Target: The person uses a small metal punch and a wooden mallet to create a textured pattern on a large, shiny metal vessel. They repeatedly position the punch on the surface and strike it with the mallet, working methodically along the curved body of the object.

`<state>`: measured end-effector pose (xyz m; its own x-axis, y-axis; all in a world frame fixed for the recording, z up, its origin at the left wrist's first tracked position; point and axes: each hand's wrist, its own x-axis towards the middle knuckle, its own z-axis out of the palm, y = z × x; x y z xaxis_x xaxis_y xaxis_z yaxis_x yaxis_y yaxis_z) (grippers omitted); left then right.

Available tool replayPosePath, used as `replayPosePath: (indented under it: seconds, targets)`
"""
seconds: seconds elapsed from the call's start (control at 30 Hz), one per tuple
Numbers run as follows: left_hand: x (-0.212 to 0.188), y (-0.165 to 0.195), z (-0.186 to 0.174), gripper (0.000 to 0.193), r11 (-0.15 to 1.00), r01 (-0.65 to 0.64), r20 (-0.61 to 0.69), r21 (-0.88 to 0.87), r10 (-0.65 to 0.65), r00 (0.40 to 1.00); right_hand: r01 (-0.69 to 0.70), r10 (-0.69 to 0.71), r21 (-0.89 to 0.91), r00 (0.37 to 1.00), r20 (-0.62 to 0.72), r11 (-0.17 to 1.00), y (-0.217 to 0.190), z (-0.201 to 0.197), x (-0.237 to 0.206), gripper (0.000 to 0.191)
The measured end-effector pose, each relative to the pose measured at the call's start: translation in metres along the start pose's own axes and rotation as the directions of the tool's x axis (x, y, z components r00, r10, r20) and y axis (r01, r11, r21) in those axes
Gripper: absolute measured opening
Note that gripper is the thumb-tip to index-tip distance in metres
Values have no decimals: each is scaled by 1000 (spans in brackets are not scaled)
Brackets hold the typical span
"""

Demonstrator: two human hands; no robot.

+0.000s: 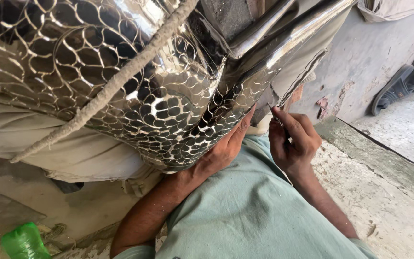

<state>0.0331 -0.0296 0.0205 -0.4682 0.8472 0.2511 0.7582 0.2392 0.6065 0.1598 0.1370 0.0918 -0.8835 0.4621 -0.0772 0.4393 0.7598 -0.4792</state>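
A large shiny metal vessel [120, 72] with an engraved fish-scale pattern fills the upper left and rests across my lap. My left hand [226, 148] presses flat against its lower side, thumb pointing up along the metal. My right hand [293, 141] sits just to the right of the vessel's edge, fingers pinched on a thin metal engraving tool [274, 113] whose tip meets the patterned surface. A rough rope-like cord [116, 81] runs diagonally across the vessel.
A green plastic bottle [22, 242] lies at the bottom left on the ground. A concrete step [379, 163] runs along the right. Dark sandals [403, 81] stand by the grey wall at the upper right. Pale cloth [49, 144] lies under the vessel.
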Motion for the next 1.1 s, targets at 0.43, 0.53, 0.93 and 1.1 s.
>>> replayPosePath:
  seconds: [0.43,0.53,0.93,1.1]
  targets:
    - [-14,6,11,37,998,-33,5,53,32,999,102,-103,-205,995,2,974,-1,4,-4,28]
    - [-12,7,14,35,993,38,-1,-112,-38,999,149,-156,-221,988,-14,964,6,9,2,26]
    - [2,-1,3,41,997,28,-16,-68,-30,999,227,-218,-245,974,65,943,-4,4,30,21]
    - [-4,3,3,43,995,-22,-6,98,23,1000,223,-212,-226,975,69,948,-8,4,34,20]
